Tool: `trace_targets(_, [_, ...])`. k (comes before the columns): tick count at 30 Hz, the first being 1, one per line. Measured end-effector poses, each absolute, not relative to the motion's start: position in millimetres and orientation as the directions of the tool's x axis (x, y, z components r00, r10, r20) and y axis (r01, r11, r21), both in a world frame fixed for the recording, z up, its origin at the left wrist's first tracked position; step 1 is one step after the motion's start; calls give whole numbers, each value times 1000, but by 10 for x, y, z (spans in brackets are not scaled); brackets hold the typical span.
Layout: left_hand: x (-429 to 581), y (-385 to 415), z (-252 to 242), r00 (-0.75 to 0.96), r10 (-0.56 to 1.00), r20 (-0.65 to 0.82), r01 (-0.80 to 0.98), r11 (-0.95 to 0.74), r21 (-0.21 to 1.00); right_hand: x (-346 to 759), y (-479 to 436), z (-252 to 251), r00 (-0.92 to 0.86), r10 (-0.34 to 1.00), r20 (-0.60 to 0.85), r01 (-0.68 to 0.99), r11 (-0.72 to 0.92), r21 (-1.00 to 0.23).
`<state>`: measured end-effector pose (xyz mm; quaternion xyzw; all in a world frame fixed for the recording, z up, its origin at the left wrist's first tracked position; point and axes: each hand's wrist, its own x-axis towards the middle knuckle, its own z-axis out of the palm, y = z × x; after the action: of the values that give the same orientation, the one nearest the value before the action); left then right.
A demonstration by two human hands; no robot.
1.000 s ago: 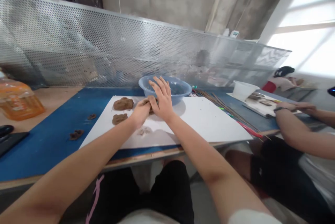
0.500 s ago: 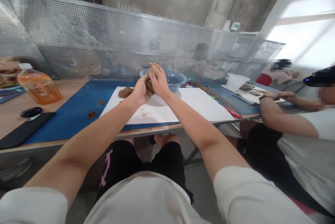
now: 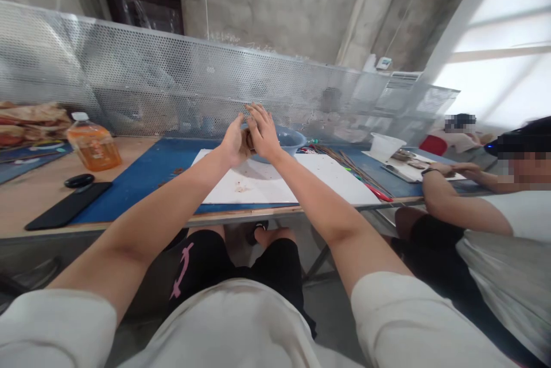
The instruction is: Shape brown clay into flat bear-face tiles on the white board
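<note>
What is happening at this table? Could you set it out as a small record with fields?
Left hand: pressed against a brown clay lump
Right hand: pressed against the same lump from the other side
Work surface: white board on a blue mat
Behind the hands: blue plastic bowl
Table, left: orange-filled plastic bottle, black phone
Nearby: co-worker's hand beside a white plastic cup
</note>
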<state>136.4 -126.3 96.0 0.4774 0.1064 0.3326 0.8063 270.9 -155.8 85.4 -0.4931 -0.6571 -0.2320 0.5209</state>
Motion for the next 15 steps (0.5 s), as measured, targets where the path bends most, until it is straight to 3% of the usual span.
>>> trace_targets(7, [1404,-1470,1095,749,618,241,-496,281,821,2527,-1534,1018,31,403,915,905,378,-197])
trace_targets(11, [1394,-1482,967,767,619,169,-419,284,863,2556,-1640,1095,64,389,919,904,368,-218])
trace_targets(15, [1322,-1382,874,760,635,137,-389,276,879,2613,-1750,859,47,408,912,893,391,-222])
